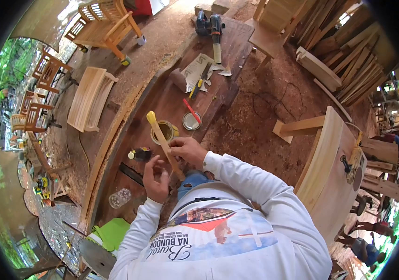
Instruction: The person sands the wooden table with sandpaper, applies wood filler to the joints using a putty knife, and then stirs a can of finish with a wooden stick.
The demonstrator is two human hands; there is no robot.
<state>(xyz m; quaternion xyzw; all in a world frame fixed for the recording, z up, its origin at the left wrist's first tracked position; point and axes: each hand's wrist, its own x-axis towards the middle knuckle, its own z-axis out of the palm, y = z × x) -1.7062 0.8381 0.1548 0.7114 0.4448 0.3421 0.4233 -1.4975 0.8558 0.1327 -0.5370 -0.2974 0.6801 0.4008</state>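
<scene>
My right hand [188, 153] pinches a flat wooden stick [161, 139] whose far end is coated in a thick yellow paste. The stick slants across an opened can [174, 132] on the dark wooden tabletop; its lower end reaches toward my lap. Close to that lower end, my left hand [156, 181] is raised with loosely bent fingers apart and nothing visible in them. Beyond my right hand lies a round lid [191, 122] with a red strip [191, 110] resting across it. A small dark bottle [139, 154] lies just left of the can.
Farther along the tabletop [160, 100] are torn sandpaper [195, 70], a yellow-handled cutter [196, 88] and a power tool [213, 30]. A clear plastic cup [120, 198] and green cloth [110, 233] are near my left side. A pale wooden piece [323, 158] stands to my right.
</scene>
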